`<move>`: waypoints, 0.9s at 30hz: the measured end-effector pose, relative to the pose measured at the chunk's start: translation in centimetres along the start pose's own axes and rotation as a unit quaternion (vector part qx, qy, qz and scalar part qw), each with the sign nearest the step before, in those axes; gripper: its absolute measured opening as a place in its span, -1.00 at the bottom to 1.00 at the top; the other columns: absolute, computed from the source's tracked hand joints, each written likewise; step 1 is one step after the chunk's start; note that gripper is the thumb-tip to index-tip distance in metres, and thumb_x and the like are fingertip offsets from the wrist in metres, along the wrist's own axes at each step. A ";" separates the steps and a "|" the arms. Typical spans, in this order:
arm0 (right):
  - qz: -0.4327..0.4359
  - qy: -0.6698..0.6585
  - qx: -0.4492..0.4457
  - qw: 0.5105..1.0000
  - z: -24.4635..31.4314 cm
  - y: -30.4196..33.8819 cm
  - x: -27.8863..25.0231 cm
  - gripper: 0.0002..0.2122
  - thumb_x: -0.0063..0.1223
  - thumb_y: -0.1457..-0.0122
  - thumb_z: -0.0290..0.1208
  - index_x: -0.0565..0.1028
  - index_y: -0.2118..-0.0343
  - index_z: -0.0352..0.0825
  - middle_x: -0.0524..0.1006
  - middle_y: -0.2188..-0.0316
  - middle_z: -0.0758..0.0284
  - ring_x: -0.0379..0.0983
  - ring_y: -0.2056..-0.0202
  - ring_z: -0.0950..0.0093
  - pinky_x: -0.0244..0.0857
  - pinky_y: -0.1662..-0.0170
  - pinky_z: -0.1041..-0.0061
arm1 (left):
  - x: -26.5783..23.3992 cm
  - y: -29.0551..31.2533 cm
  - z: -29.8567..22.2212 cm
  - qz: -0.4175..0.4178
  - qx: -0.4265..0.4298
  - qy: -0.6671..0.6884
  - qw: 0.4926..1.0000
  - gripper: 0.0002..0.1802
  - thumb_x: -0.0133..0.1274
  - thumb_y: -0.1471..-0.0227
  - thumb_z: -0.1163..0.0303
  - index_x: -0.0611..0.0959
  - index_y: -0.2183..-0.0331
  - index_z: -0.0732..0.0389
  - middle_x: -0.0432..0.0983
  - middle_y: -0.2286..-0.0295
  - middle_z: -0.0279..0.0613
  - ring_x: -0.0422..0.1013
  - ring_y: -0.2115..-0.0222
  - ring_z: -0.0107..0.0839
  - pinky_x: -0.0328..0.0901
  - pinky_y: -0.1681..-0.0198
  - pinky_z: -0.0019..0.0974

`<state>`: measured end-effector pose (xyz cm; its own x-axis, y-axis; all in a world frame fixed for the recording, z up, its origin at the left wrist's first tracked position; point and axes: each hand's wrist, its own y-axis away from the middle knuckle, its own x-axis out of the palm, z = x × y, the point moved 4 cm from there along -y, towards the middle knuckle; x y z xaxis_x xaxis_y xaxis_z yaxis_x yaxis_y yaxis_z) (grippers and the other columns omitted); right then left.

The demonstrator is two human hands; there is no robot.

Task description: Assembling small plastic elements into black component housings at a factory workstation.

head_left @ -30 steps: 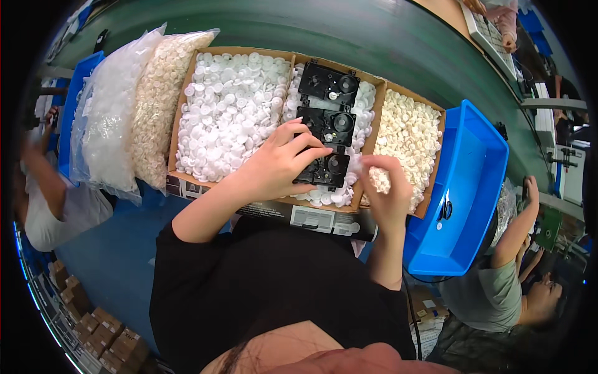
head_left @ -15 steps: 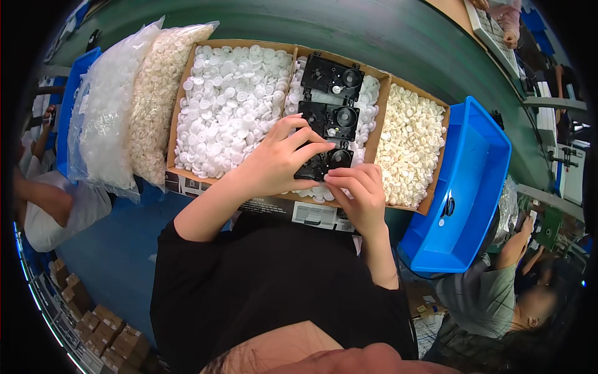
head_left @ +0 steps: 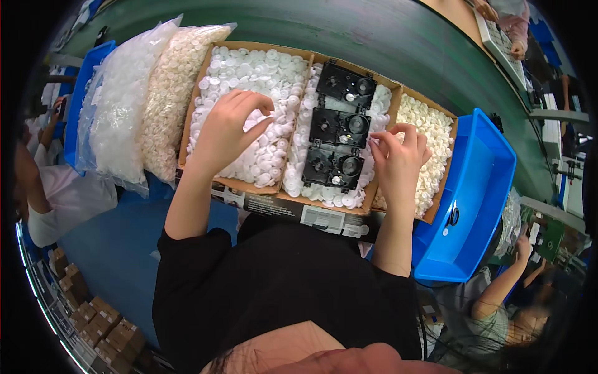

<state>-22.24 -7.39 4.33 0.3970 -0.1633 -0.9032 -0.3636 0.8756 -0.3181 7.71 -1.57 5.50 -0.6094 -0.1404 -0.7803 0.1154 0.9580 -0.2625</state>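
My left hand (head_left: 230, 124) hovers over a compartment of loose white plastic wheels (head_left: 249, 78), its thumb and bent fingers apart with nothing visible between them. My right hand (head_left: 402, 159) is at the divider near the cream-coloured small parts (head_left: 408, 109). Its thumb and fingertips are pinched together; whatever they hold, if anything, is too small to name. Between the hands, three black plastic assemblies (head_left: 339, 128) lie in a column over the middle compartment. Each carries a round black disc and a small white piece. Neither hand touches them.
The cardboard box (head_left: 289, 198) holds the parts in divided sections. Clear bags of white (head_left: 121, 106) and cream parts (head_left: 171, 100) lie at left. A blue bin (head_left: 476, 206) with a small black item stands at right. Co-workers sit at both sides and at the far right.
Both hands have left the nearest black assembly. My left hand has moved left over the white wheels, my right hand right and farther away. The whole view has shifted slightly.
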 end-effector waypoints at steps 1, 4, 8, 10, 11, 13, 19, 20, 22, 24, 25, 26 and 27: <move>0.023 0.002 0.006 1.000 0.1 -0.2 0.4 -0.83 0.40 -0.03 -0.43 0.69 0.29 -0.13 0.50 0.13 0.43 0.34 0.01 0.29 0.08 -0.09 0.19 | -0.3 0.0 0.6 0.020 -0.039 -0.012 0.999 -0.73 0.34 0.00 0.50 0.67 0.20 0.21 0.63 0.28 -0.19 0.51 0.11 -0.20 0.38 0.00 -0.13; 0.050 -0.011 0.006 0.999 0.1 -0.6 1.0 -0.81 0.42 0.01 -0.42 0.68 0.29 -0.15 0.48 0.09 0.42 0.32 -0.01 0.28 0.05 -0.11 0.13 | 0.0 0.4 1.4 0.043 -0.022 -0.045 0.998 -0.77 0.31 -0.04 0.48 0.67 0.21 0.22 0.65 0.27 -0.20 0.52 0.10 -0.23 0.40 0.02 -0.17; 0.067 -0.012 0.024 0.997 -0.2 -0.6 1.2 -0.84 0.40 -0.02 -0.44 0.66 0.31 -0.17 0.50 0.09 0.44 0.34 -0.01 0.30 0.04 -0.13 0.14 | 1.9 0.1 1.1 0.031 0.014 -0.095 0.995 -0.76 0.27 -0.09 0.42 0.67 0.17 0.20 0.62 0.17 -0.21 0.50 0.11 -0.17 0.41 0.01 -0.15; 0.038 -0.030 0.012 0.999 -0.3 -0.4 1.0 -0.86 0.37 -0.08 -0.44 0.63 0.30 -0.19 0.55 0.10 0.44 0.36 0.02 0.29 0.06 -0.13 0.17 | 2.7 -0.2 1.1 0.025 0.029 -0.103 0.994 -0.76 0.26 -0.09 0.42 0.66 0.16 0.20 0.60 0.15 -0.21 0.49 0.10 -0.16 0.40 0.00 -0.14; 0.038 -0.026 0.014 0.999 -0.5 -0.4 0.9 -0.86 0.37 -0.08 -0.44 0.63 0.30 -0.19 0.55 0.10 0.44 0.36 0.02 0.29 0.06 -0.13 0.17 | 3.1 -0.5 1.3 0.017 0.032 -0.112 0.993 -0.76 0.27 -0.08 0.42 0.66 0.17 0.20 0.59 0.17 -0.20 0.48 0.11 -0.17 0.40 0.01 -0.15; -0.006 -0.062 0.013 0.998 -0.7 -0.4 0.3 -0.87 0.33 -0.13 -0.46 0.59 0.28 -0.25 0.61 0.18 0.37 0.44 0.13 0.31 0.22 -0.03 0.25 | 3.4 -0.8 1.3 0.006 0.037 -0.118 0.992 -0.76 0.27 -0.08 0.42 0.66 0.18 0.20 0.59 0.19 -0.20 0.48 0.11 -0.18 0.41 0.02 -0.15; -0.034 -0.232 0.073 0.969 -0.1 -2.5 -0.8 -0.87 0.28 -0.16 -0.58 0.54 0.27 -0.33 0.65 0.25 0.25 0.56 0.33 0.32 0.41 0.24 0.37 | 3.4 -1.6 0.6 0.034 0.027 -0.155 0.987 -0.77 0.30 -0.03 0.43 0.64 0.23 0.18 0.56 0.25 -0.21 0.48 0.14 -0.18 0.40 0.04 -0.17; -0.042 -0.257 0.048 0.964 0.5 -3.2 -0.7 -0.85 0.29 -0.14 -0.61 0.54 0.27 -0.33 0.66 0.24 0.25 0.58 0.31 0.32 0.43 0.23 0.37 | 3.5 -1.6 0.6 0.028 0.031 -0.162 0.986 -0.76 0.30 -0.01 0.45 0.63 0.23 0.19 0.55 0.27 -0.21 0.49 0.16 -0.17 0.40 0.04 -0.17; -0.050 -0.261 0.024 0.964 1.4 -4.7 -0.2 -0.82 0.30 -0.10 -0.65 0.55 0.26 -0.33 0.64 0.25 0.26 0.59 0.28 0.34 0.46 0.20 0.38 | 3.8 -1.6 0.6 0.022 0.038 -0.170 0.984 -0.74 0.30 0.02 0.46 0.63 0.24 0.19 0.55 0.29 -0.22 0.50 0.18 -0.16 0.40 0.03 -0.16; -0.040 -0.275 0.005 0.961 2.3 -5.9 0.4 -0.81 0.30 -0.09 -0.66 0.56 0.25 -0.33 0.63 0.26 0.28 0.60 0.27 0.33 0.47 0.19 0.38 | 4.0 -1.7 0.4 0.019 0.054 -0.187 0.981 -0.71 0.29 0.04 0.50 0.65 0.20 0.18 0.53 0.35 -0.23 0.51 0.23 -0.16 0.40 0.04 -0.15; -0.026 -0.269 -0.008 0.963 2.6 -6.3 0.7 -0.80 0.30 -0.09 -0.65 0.58 0.23 -0.32 0.61 0.27 0.27 0.59 0.23 0.29 0.46 0.15 0.36 | 4.1 -1.7 0.4 0.018 0.054 -0.187 0.981 -0.71 0.29 0.04 0.50 0.65 0.20 0.18 0.53 0.35 -0.23 0.51 0.23 -0.16 0.40 0.04 -0.15; -0.027 -0.269 -0.008 0.963 2.6 -6.6 0.9 -0.80 0.30 -0.09 -0.65 0.58 0.23 -0.32 0.61 0.27 0.27 0.59 0.23 0.29 0.46 0.15 0.36 | 4.1 -1.6 0.4 0.013 0.060 -0.176 0.982 -0.70 0.28 0.04 0.52 0.67 0.18 0.17 0.52 0.37 -0.23 0.51 0.25 -0.17 0.40 0.05 -0.15; -0.027 -0.247 -0.038 0.968 2.8 -6.9 1.3 -0.80 0.31 -0.08 -0.63 0.58 0.22 -0.32 0.61 0.27 0.26 0.58 0.21 0.27 0.45 0.13 0.34 | 4.1 -1.6 0.3 0.008 0.065 -0.165 0.984 -0.69 0.26 0.03 0.54 0.69 0.17 0.15 0.52 0.40 -0.23 0.51 0.28 -0.18 0.41 0.07 -0.14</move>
<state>-16.91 -12.35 6.15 0.7645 0.0461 -0.6429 -0.3850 0.8327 -0.3980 5.30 -3.77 2.56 -0.3220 -0.2189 -0.9211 0.2363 0.9235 -0.3021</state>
